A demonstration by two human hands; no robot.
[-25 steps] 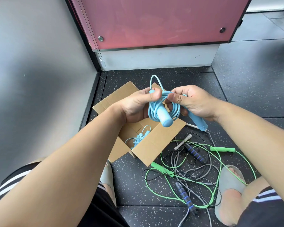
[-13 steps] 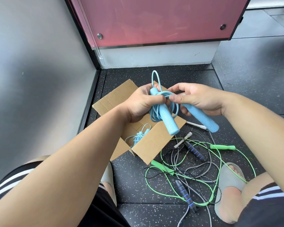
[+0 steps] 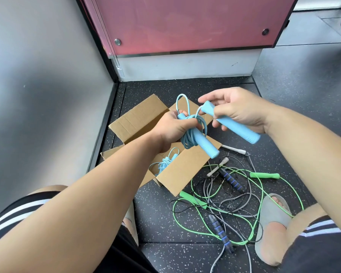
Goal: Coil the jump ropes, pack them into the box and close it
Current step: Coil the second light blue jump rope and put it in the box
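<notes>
since a second ago the right hand (image 3: pixel 242 113) is drawing the free handle (image 3: pixel 234 125) away from the coiled blue rope (image 3: pixel 189 138), toward 2 o'clock. it is pinching that handle, its long axis running 10 to 4 o'clock. the left hand (image 3: pixel 171 131) is gripping the coil at 8 o'clock of it, hovering nearer the open box (image 3: pixel 179 172) lying at 7 o'clock.

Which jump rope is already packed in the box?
The coiled light-blue rope lying inside the open cardboard box. The other light-blue rope is held by the left hand and right hand; the green rope lies loose on the speckled floor.
</notes>
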